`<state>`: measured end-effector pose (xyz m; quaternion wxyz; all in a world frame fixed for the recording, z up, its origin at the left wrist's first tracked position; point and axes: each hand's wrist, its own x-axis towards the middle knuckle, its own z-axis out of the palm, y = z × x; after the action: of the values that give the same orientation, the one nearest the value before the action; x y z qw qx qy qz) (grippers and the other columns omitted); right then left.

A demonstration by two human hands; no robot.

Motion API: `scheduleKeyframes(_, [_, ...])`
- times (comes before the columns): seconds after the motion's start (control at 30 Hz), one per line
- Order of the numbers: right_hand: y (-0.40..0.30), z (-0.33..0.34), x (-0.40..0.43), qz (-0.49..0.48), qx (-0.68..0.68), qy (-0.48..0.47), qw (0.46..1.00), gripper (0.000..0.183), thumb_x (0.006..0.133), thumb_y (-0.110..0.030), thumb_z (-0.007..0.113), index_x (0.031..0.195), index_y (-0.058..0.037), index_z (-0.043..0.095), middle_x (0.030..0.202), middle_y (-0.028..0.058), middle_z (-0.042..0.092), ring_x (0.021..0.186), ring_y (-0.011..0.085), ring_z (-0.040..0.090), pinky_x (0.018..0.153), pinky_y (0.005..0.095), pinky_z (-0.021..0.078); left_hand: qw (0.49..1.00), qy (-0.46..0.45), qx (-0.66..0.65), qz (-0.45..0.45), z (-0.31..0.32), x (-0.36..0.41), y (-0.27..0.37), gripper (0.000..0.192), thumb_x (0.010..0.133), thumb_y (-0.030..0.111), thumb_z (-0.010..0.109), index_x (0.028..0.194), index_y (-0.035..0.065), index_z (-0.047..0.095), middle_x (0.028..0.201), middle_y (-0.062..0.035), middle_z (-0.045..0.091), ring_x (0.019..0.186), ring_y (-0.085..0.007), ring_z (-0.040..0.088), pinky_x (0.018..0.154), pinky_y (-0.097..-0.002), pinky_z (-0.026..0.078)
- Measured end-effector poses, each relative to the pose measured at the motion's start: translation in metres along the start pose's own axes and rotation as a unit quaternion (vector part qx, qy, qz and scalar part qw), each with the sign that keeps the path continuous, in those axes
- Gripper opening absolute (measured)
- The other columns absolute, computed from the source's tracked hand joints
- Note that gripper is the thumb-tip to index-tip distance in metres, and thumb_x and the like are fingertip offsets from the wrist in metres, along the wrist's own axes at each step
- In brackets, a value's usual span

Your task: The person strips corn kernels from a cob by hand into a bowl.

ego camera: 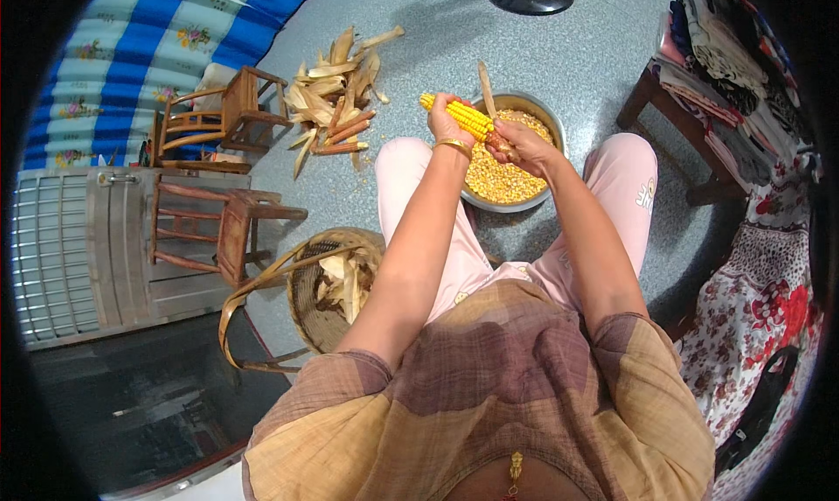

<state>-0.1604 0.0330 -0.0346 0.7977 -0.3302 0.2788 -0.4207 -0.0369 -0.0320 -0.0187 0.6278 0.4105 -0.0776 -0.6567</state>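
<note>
My left hand [447, 118] grips a yellow ear of corn [467, 120], which slants across in front of me. At its near end, my right hand [524, 146] is closed around a long brown stick-like piece [486, 88] whose thin end points up and away. Part of that piece is hidden by my fingers, so whether it is a wooden tool or a bare cob is unclear. Both hands are over a round metal basin [512, 206] holding loose yellow kernels [501, 177]. The basin stands on the floor between my knees.
Dry corn husks [328, 95] and several bare cobs [344, 131] lie on the speckled floor [419, 49] at left. A woven basket [301, 304] with husks stands by my left leg. Small wooden chairs [229, 232] are further left. Folded cloth [701, 88] sits on a wooden stand at right.
</note>
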Motion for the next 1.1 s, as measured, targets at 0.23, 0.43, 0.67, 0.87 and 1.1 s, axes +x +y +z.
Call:
scheduleKeyframes(0.23, [-0.005,0.008,0.004,0.020,-0.183,0.075,0.980,0.025,0.085,-0.031,0.035,0.081,-0.0092,0.047,0.063,-0.0001,0.048,0.049,0.0078,0.043,0.044,0.0209,0.0337,0.994,0.088,0.041,0.057,-0.004,0.007,-0.001,0.012,0.060,0.009,0.054,0.065,0.0068,0.043,0.060,-0.0062,0.046,0.053,-0.0196,0.047,0.053,-0.0336,0.043])
scheduleKeyframes(0.43, [0.028,0.004,0.020,-0.075,-0.226,0.237,0.942,0.037,0.085,-0.032,0.034,0.066,-0.0048,0.048,0.053,0.0033,0.045,0.046,0.0106,0.043,0.043,0.0235,0.0351,0.992,0.057,0.052,0.099,-0.006,0.004,-0.007,0.016,0.058,0.005,0.056,0.067,0.0053,0.043,0.061,-0.0069,0.047,0.049,-0.0205,0.048,0.050,-0.0324,0.043])
scheduleKeyframes(0.67, [0.012,0.021,0.010,-0.015,-0.191,0.204,0.960,0.039,0.085,-0.035,0.034,0.066,-0.0041,0.049,0.055,0.0049,0.049,0.049,0.0106,0.045,0.044,0.0224,0.0386,0.983,0.131,0.066,0.111,-0.008,0.005,-0.005,0.021,0.060,0.006,0.058,0.074,0.0060,0.042,0.061,-0.0072,0.046,0.050,-0.0211,0.048,0.048,-0.0329,0.044])
scheduleKeyframes(0.87, [0.034,0.001,0.022,-0.094,-0.376,0.254,0.886,0.049,0.083,-0.038,0.029,0.070,0.0034,0.050,0.060,0.0159,0.053,0.057,0.0272,0.052,0.057,0.0393,0.0400,0.992,0.068,0.069,0.077,-0.011,0.002,-0.007,0.026,0.065,0.010,0.060,0.081,0.0063,0.041,0.063,-0.0077,0.045,0.052,-0.0216,0.049,0.049,-0.0341,0.044])
scheduleKeyframes(1.1, [0.027,0.006,0.015,0.018,-0.182,0.268,0.946,0.049,0.083,-0.041,0.031,0.081,0.0029,0.051,0.057,0.0152,0.052,0.059,0.0269,0.054,0.054,0.0389,0.0408,0.982,0.109,0.115,0.099,-0.008,-0.003,-0.010,0.033,0.067,0.012,0.061,0.091,0.0070,0.039,0.070,-0.0083,0.047,0.056,-0.0230,0.051,0.052,-0.0361,0.046])
